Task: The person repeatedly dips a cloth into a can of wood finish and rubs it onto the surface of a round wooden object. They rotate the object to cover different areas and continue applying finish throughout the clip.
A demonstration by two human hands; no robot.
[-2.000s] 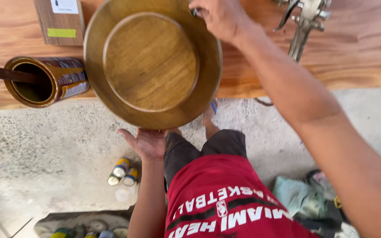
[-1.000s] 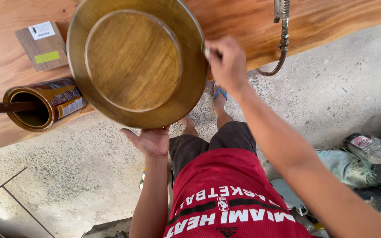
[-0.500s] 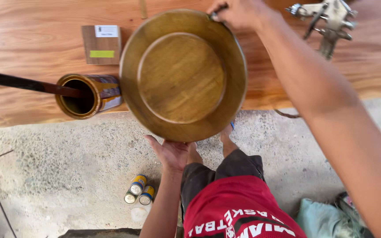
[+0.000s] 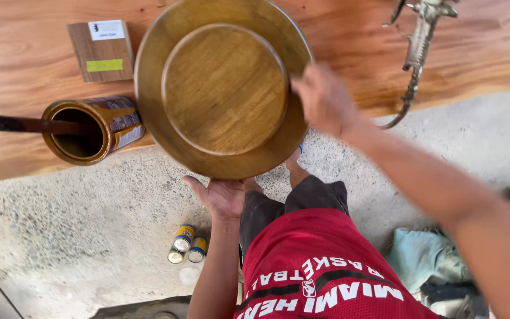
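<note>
The right hand (image 4: 324, 99) has slid from the top rim down to the wooden plate's (image 4: 224, 88) right edge, fingers pinching something unclear. The left hand (image 4: 224, 197) props it, open-palmed, over the bench (image 4: 25, 59). Beside it, a stick (image 4: 16, 124) rests in the open can (image 4: 92, 130).

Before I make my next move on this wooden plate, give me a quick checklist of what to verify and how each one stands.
1. Support from below: left hand sits palm up under the round wooden plate. Ok.
2. Working hand: right hand is at the plate's right rim; whether it holds anything, cannot tell, it is blurred.
3. Open can lies on its side on the wooden bench beside the plate, a stick in its mouth. Spill risk, not ok.
4. Spray gun rests on the bench, apart from both hands. Ok.
5. Small cans stand on the floor near the legs. Mind your feet; ok.
</note>
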